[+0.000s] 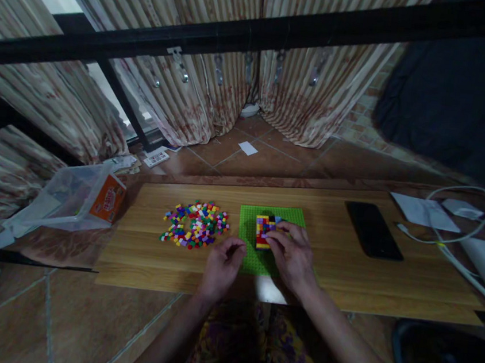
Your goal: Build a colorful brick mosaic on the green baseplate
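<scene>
both hands [260, 261] curl on the green baseplate [249, 228], grip unclear, right fingers hiding the brick block [264, 230].

Near edge of green baseplate [252, 223] under both hands.

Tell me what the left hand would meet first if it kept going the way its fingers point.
Probably the green baseplate: the left hand curls toward its near-left edge, with bare wooden table between. Depth is unclear; the loose brick pile lies off to its left.
</scene>
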`<control>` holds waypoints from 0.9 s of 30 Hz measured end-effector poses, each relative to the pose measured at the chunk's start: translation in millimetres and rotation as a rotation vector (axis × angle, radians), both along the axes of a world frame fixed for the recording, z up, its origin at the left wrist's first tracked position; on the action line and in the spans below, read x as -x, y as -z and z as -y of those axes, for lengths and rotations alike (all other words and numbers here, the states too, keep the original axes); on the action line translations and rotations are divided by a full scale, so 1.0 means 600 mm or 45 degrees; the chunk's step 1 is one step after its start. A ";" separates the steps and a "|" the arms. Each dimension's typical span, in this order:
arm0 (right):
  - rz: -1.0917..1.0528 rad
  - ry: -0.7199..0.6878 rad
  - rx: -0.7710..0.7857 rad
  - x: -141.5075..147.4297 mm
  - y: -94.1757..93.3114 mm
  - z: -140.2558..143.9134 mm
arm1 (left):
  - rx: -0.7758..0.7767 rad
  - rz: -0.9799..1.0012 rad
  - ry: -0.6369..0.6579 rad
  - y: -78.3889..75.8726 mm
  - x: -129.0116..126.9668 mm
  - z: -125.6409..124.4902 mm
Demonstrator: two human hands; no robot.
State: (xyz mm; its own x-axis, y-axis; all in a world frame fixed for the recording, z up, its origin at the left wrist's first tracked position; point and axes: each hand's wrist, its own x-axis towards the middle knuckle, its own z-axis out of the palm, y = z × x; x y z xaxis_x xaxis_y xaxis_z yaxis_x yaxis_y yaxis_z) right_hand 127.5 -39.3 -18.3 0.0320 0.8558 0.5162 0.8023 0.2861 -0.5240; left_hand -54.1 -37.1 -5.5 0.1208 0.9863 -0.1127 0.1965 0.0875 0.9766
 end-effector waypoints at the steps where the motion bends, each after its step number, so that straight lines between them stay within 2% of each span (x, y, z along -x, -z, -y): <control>1: 0.016 -0.002 0.007 0.003 0.002 -0.007 | -0.004 0.019 -0.020 0.004 -0.006 -0.016; 5: 0.043 0.018 0.039 0.012 0.006 -0.025 | 0.035 0.105 -0.050 0.025 -0.029 -0.056; 10: -0.039 0.056 0.070 0.016 0.006 -0.029 | 0.058 0.127 -0.004 0.037 -0.049 -0.073; 20: -0.267 0.078 0.074 0.018 0.000 -0.026 | 0.059 0.134 -0.055 0.032 -0.060 -0.076; 27: -0.298 0.202 0.046 0.032 0.007 -0.025 | 0.009 0.088 -0.060 0.034 -0.061 -0.075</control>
